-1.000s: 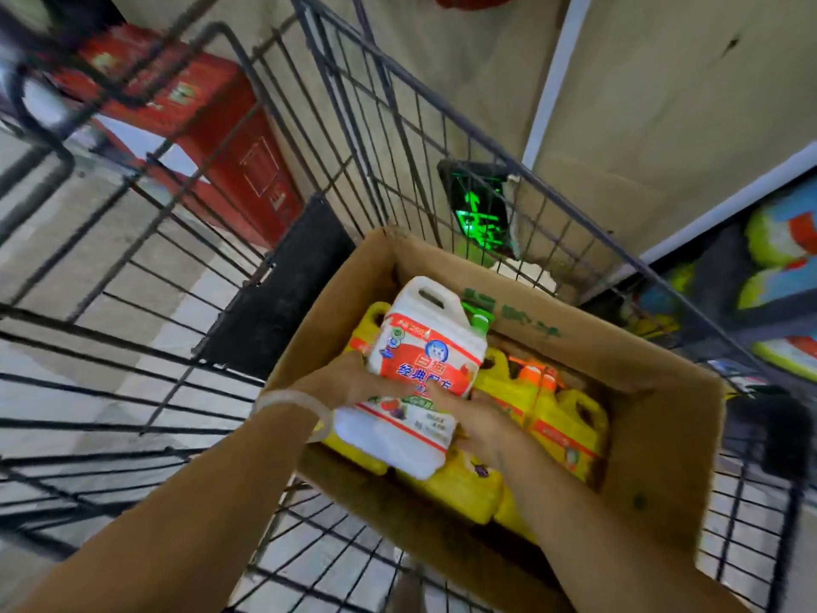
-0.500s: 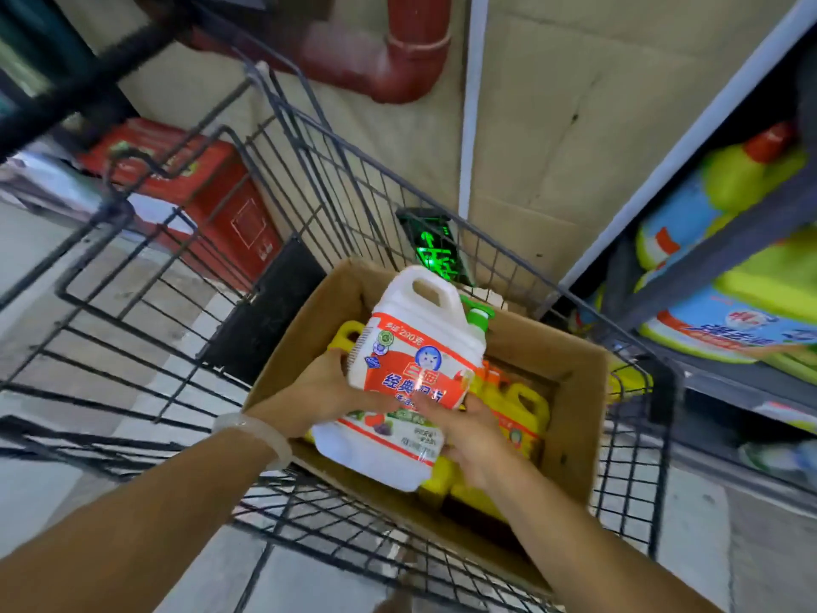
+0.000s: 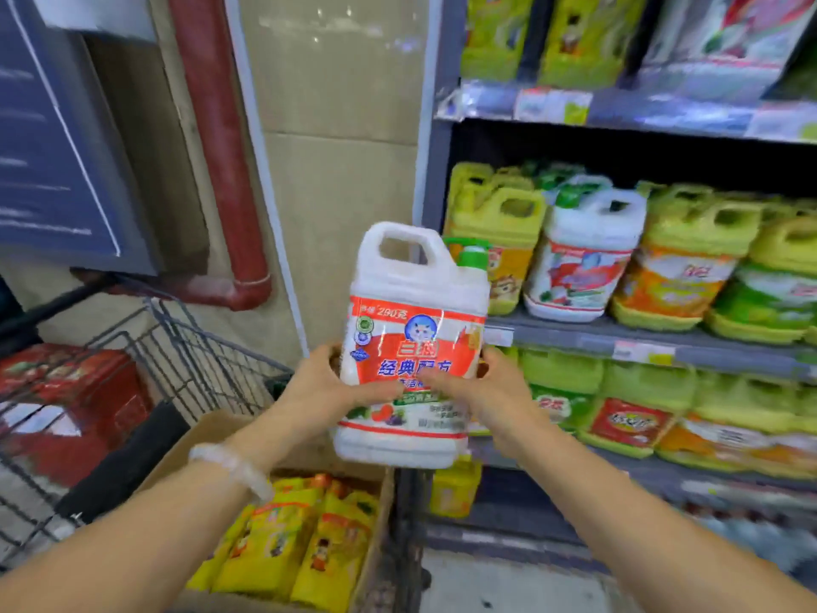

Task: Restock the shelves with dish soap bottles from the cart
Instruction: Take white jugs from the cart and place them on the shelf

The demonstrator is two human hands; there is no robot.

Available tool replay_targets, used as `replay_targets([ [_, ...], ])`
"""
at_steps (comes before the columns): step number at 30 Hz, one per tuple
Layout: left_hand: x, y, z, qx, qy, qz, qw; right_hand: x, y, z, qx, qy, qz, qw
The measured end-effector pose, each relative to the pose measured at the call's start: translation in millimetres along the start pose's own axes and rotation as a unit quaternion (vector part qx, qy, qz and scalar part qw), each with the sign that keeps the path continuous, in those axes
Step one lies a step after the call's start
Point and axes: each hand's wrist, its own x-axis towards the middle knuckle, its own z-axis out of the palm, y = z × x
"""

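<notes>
Basically both hands gripped one white bottle (image 3: 413,347) upright in the air: left hand (image 3: 327,387) on its left side, right hand (image 3: 482,391) on its right, fingers curled over the red label. It sat above the box (image 3: 376,515) of yellow bottles (image 3: 305,541) in the cart (image 3: 177,360), just before the shelf (image 3: 619,342) of stocked bottles.
</notes>
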Motion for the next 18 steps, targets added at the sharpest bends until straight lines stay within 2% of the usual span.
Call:
replay_targets([
  [9, -20.3, 180.5, 114.6, -0.045, -0.079, 0.174, 0.981, -45.0, -141.6, -159.2, -0.029, 0.101, -0.174, 0.979],
  [18, 34.4, 333.1, 197.3, -0.072, -0.127, 0.325, 0.934, -12.5, -261.0, -269.1, -0.045, 0.166, -0.269, 0.948],
])
